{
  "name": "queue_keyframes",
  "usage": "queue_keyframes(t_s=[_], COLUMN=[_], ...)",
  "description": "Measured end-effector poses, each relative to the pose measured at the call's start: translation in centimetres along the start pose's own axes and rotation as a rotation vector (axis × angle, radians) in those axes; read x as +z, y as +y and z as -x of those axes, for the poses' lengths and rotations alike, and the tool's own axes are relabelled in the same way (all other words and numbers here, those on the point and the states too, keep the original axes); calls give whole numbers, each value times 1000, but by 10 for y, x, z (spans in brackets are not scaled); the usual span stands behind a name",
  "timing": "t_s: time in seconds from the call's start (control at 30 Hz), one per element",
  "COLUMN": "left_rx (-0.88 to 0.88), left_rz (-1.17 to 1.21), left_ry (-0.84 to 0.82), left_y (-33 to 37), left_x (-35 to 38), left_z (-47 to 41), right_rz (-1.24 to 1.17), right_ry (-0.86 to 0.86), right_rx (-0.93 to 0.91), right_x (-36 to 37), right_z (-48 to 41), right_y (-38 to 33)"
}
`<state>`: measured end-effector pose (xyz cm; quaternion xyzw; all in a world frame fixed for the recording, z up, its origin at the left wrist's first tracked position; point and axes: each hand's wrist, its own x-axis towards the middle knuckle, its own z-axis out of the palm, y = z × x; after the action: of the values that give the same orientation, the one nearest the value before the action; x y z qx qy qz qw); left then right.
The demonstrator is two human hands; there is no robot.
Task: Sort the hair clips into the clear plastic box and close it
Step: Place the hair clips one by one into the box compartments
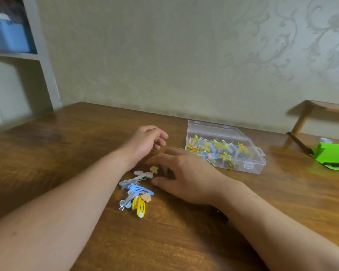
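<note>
a person's two bare arms reach over a wooden worktop [67, 153]. a small heap of loose hair clips [137, 190] lies between the forearms, blue, yellow and pale ones, most with their long axes running away from the viewer. the right hand [184, 177] hovers flat, fingers spread and released, its thumb just beside the far end of the heap, holding nothing visible. the left hand [145, 141] rests beyond the heap, fingers loosely curled; whether it holds a clip cannot be told. the clear plastic box [249, 169], lid up and partly filled, sits to the right, nearer the right hand.
</note>
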<state>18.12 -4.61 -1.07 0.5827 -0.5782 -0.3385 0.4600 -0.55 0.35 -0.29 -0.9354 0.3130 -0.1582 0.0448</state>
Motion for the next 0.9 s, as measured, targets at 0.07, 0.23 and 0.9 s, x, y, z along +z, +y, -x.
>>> queue_keyframes(t_s=[0.07, 0.23, 0.9], left_rx=[5, 19, 72], left_rz=[4, -9, -88], left_ry=[-1, -8, -46], left_y=[-1, -3, -6], left_x=[0, -1, -1], left_z=[-2, -1, 1], right_rz=[27, 17, -231], right_ry=[12, 12, 415], right_rx=[-52, -36, 687], right_x=[7, 4, -94], right_z=[-5, 2, 57], right_y=[-5, 4, 99])
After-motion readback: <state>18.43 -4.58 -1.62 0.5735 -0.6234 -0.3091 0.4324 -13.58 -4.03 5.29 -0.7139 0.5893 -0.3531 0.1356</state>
